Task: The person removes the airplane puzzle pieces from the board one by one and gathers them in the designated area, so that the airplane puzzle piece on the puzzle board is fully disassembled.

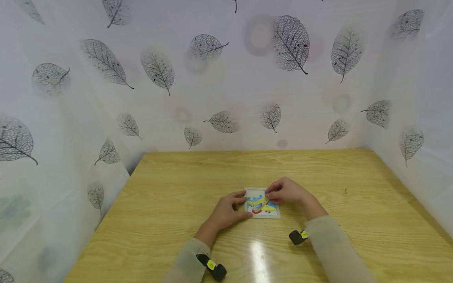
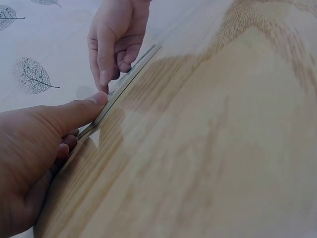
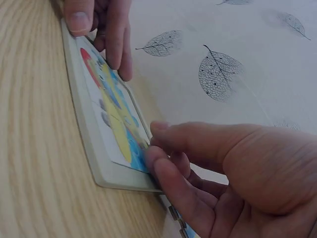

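A small jigsaw puzzle tray point(image 1: 263, 217) with a pale rim lies on the table; its picture shows a yellow aeroplane point(image 3: 116, 124) with a red part on blue and white. My left hand point(image 1: 226, 212) grips the tray's left side, thumb at the near corner and fingers along the edge. Over the upper right part of the picture, my right hand point(image 1: 288, 192) pinches what looks like a puzzle piece between thumb and forefinger, mostly covered by the fingertips. Under that hand, in the right wrist view, a blue and white bit with dark marks point(image 3: 177, 218) shows partly.
The wooden table point(image 1: 177, 177) surrounds the tray on every side. A pale curtain point(image 1: 226, 86) printed with dark leaves stands behind and at both sides. Black straps with cameras point(image 1: 216, 271) sit at the wrists.
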`<action>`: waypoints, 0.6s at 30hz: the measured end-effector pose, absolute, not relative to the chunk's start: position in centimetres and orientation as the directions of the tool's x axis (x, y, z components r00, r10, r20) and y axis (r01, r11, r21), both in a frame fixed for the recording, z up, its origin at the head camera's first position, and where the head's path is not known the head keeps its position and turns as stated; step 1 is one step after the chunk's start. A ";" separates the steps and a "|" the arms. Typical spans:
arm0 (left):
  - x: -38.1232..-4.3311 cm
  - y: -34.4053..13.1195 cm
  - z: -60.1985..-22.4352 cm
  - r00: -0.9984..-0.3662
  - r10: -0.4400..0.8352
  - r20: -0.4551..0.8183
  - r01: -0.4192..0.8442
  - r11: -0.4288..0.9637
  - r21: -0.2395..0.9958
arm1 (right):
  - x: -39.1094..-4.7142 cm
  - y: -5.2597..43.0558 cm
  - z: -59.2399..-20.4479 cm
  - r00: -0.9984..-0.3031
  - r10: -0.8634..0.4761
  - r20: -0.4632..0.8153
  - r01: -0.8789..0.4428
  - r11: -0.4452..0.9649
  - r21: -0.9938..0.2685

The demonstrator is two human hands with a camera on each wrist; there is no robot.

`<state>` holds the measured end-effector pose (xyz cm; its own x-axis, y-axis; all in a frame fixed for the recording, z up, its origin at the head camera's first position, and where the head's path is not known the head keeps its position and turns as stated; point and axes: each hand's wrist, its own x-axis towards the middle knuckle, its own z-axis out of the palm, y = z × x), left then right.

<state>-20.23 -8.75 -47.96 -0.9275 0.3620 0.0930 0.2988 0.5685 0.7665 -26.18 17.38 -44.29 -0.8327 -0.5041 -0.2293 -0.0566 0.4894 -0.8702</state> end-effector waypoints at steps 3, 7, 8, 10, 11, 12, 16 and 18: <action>-20.3 -8.7 -47.9 -0.925 0.366 0.101 0.307 0.566 0.765 | -26.0 17.1 -44.2 -0.837 -0.505 -0.209 -0.100 0.518 -0.849; -20.2 -8.7 -47.9 -0.925 0.368 0.098 0.307 0.567 0.765 | -26.0 16.9 -44.3 -0.842 -0.514 -0.165 -0.171 0.545 -0.820; -20.2 -8.7 -47.9 -0.924 0.369 0.098 0.307 0.566 0.765 | -26.0 16.9 -44.3 -0.842 -0.517 -0.153 -0.193 0.554 -0.810; -20.2 -8.7 -47.8 -0.924 0.368 0.099 0.308 0.566 0.765 | -26.0 16.9 -44.3 -0.843 -0.521 -0.132 -0.227 0.568 -0.791; -20.2 -8.7 -47.8 -0.924 0.369 0.100 0.308 0.565 0.765 | -26.1 16.9 -44.3 -0.845 -0.522 -0.121 -0.244 0.576 -0.780; -20.2 -8.7 -47.8 -0.924 0.369 0.100 0.308 0.565 0.765 | -26.1 16.9 -44.4 -0.846 -0.523 -0.108 -0.262 0.583 -0.769; -20.2 -8.7 -47.8 -0.924 0.369 0.096 0.305 0.565 0.767 | -26.2 16.9 -44.4 -0.855 -0.514 -0.075 -0.305 0.613 -0.729; -20.2 -8.7 -47.8 -0.924 0.369 0.095 0.305 0.566 0.766 | -26.2 16.8 -44.4 -0.861 -0.504 -0.066 -0.312 0.625 -0.716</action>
<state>-20.23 -8.71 -47.79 -0.9244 0.3694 0.0947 0.3047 0.5662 0.7659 -26.17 16.83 -44.36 -0.8609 -0.5045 -0.0655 -0.3117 0.6250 -0.7157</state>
